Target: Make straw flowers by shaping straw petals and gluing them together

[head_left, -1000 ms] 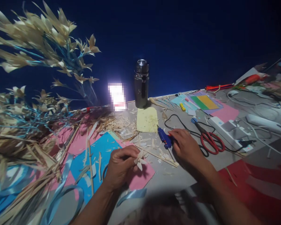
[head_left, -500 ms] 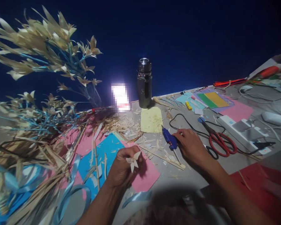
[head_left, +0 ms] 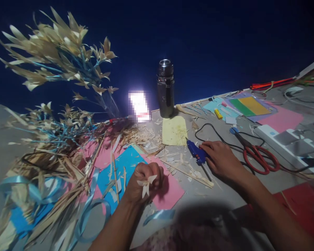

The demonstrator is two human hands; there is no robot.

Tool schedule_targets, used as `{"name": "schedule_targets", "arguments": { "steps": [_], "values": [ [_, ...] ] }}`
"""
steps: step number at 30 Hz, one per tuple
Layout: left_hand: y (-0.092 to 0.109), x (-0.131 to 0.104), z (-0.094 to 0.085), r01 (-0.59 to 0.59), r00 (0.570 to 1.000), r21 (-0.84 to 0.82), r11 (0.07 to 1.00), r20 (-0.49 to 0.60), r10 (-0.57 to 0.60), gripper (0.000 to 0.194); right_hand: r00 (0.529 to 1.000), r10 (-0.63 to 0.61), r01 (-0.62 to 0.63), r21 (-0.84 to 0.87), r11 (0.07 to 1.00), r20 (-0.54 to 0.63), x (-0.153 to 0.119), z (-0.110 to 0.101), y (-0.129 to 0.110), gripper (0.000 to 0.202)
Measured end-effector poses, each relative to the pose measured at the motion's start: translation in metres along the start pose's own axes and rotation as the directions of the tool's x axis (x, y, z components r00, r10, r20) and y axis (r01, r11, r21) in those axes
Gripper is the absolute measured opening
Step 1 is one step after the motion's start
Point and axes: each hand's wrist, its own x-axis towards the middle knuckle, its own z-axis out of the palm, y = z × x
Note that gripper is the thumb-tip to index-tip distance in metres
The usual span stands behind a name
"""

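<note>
My left hand (head_left: 149, 174) is closed in a pinch around a small pale husk flower (head_left: 146, 184), whose pointed petals face me. It hovers above a pink paper sheet (head_left: 174, 195) and a blue sheet (head_left: 128, 157). On the right, my right hand (head_left: 219, 158) has its fingers around the handle of a blue glue gun (head_left: 195, 151), which lies with its nozzle near a yellow pad (head_left: 174, 130). A glue stick sticks out of the gun's back end. The fingertips on the handle are partly hidden.
A steel flask (head_left: 165, 90) stands behind the yellow pad. Red-handled scissors (head_left: 260, 158) and a white power strip (head_left: 279, 144) lie to the right. Dried husk flowers on blue stems (head_left: 65, 52) rise at left, above light-blue ribbon (head_left: 94, 219) and husk scraps (head_left: 143, 139).
The view has swung slightly, so the scene sits further right. My left hand has turned the husk flower a little. My right hand stays at the glue gun.
</note>
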Motion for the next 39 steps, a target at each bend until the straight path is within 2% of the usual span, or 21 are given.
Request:
{"name": "schedule_targets", "arguments": {
  "steps": [3, 6, 9, 12, 15, 18, 21, 23, 26, 28, 30, 34, 39],
  "values": [
    [0.001, 0.001, 0.004, 0.036, 0.998, -0.015, 0.999, -0.050, -0.037, 0.041, 0.996, 0.017, -0.014, 0.031, 0.999, -0.083, -0.004, -0.007, -0.004, 0.045],
    [0.001, 0.003, 0.005, 0.049, 0.994, -0.027, 0.998, -0.100, -0.052, 0.039, 0.968, 0.042, -0.004, 0.154, 0.988, -0.247, -0.011, -0.019, -0.018, 0.037],
    [-0.004, 0.005, -0.001, 0.004, 0.985, 0.017, 1.000, -0.171, -0.001, 0.039, 0.920, 0.087, 0.055, 0.346, 0.937, -0.382, -0.018, -0.029, -0.046, 0.025],
    [-0.009, 0.006, -0.007, 0.005, 0.951, 0.131, 0.991, -0.307, 0.036, 0.035, 0.889, 0.104, 0.162, 0.518, 0.840, -0.447, -0.021, -0.031, -0.086, 0.020],
    [-0.011, 0.006, -0.007, 0.022, 0.937, 0.175, 0.984, -0.347, 0.040, 0.034, 0.912, 0.134, 0.196, 0.700, 0.686, -0.387, -0.015, -0.029, -0.122, 0.019],
    [-0.013, 0.006, -0.001, 0.052, 0.972, 0.126, 0.991, -0.234, -0.022, 0.037, 0.939, 0.208, 0.118, 0.824, 0.555, -0.274, -0.003, -0.029, -0.142, 0.018],
    [-0.018, 0.003, 0.001, 0.122, 0.984, 0.094, 0.988, -0.140, -0.108, 0.036, 0.939, 0.316, 0.018, 0.937, 0.348, -0.136, 0.009, -0.031, -0.147, 0.014],
    [-0.022, 0.001, -0.001, 0.144, 0.982, 0.111, 0.983, -0.136, -0.129, 0.032, 0.939, 0.336, 0.002, 0.979, 0.201, -0.071, 0.015, -0.031, -0.148, 0.012],
    [-0.026, 0.000, -0.005, 0.143, 0.983, 0.140, 0.980, -0.138, -0.124, 0.027, 0.935, 0.352, 0.003, 0.996, 0.093, -0.036, 0.016, -0.027, -0.150, 0.011],
    [-0.027, 0.000, -0.006, 0.137, 0.985, 0.148, 0.979, -0.122, -0.119, 0.027, 0.921, 0.385, 0.020, 0.995, 0.101, -0.058, 0.014, -0.024, -0.152, 0.011],
    [-0.027, 0.000, -0.006, 0.137, 0.987, 0.152, 0.979, -0.110, -0.121, 0.026, 0.899, 0.420, 0.062, 0.986, 0.155, -0.122, 0.011, -0.022, -0.155, 0.012],
    [-0.028, 0.001, -0.005, 0.147, 0.986, 0.171, 0.974, -0.104, -0.131, 0.026, 0.838, 0.429, 0.185, 0.916, 0.356, -0.336, 0.009, -0.023, -0.159, 0.018],
    [-0.029, -0.001, -0.002, 0.159, 0.983, 0.141, 0.977, -0.111, -0.144, 0.025, 0.791, 0.324, 0.268, 0.770, 0.580, -0.520, 0.007, -0.022, -0.161, 0.026]
  ]
}}
